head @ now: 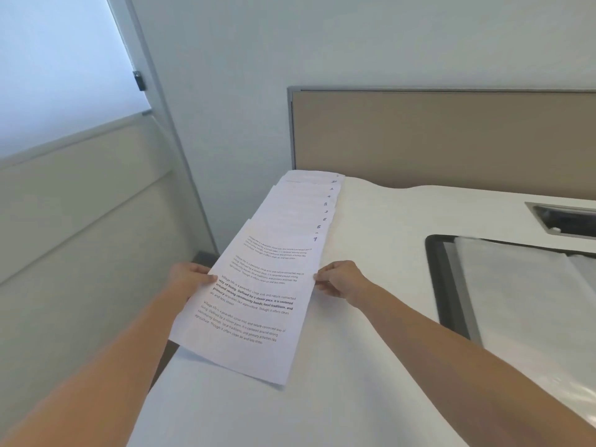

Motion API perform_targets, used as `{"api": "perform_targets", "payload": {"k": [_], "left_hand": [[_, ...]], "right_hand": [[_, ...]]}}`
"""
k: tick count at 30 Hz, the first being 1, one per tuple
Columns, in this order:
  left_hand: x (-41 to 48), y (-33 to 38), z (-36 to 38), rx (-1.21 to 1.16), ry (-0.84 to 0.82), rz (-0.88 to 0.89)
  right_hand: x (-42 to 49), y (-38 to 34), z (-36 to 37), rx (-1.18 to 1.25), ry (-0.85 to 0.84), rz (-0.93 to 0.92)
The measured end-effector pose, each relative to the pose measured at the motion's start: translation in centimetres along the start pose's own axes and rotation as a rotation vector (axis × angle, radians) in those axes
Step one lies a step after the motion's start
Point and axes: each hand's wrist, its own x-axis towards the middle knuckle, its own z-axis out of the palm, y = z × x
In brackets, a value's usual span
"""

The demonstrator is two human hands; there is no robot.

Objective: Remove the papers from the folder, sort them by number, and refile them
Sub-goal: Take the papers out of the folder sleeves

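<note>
Head: folder point(443, 285) beside papers point(267, 285), partition point(451, 137) behind

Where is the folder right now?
In the head view the folder lies open on the right side of the desk, right of the right hand and just in front of the metal cable slot.

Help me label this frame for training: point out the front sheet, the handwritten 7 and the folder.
front sheet point(254, 298): head view, middle of its printed text.
handwritten 7 point(315, 239): head view, the digit itself, near that sheet's top right corner.
folder point(445, 285): head view, its black left border.
</note>
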Motion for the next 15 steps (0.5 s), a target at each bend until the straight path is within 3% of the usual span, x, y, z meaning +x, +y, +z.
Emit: {"api": "perform_targets", "payload": {"k": [15], "left_hand": [[4.1, -0.8, -0.1, 0.154, 0.033, 0.046]], "right_hand": [[1.7, -0.6, 1.9, -0.241, 0.150, 0.059]]}}
